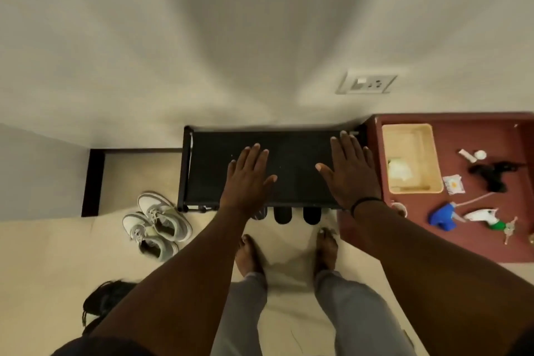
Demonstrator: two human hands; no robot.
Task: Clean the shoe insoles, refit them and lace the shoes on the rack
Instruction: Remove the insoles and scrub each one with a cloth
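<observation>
A black shoe rack stands against the wall, seen from above. My left hand and my right hand are both held flat with straight, spread fingers over its top shelf; neither holds anything. A pair of grey and white sneakers sits on the floor to the left of the rack, with the laces in. Dark shoe toes poke out from a lower shelf at the rack's front edge.
A dark red table stands right of the rack with a beige tray, a blue and white spray bottle, a black object, a packet and keys. A dark bag lies on the floor at lower left. My bare feet stand before the rack.
</observation>
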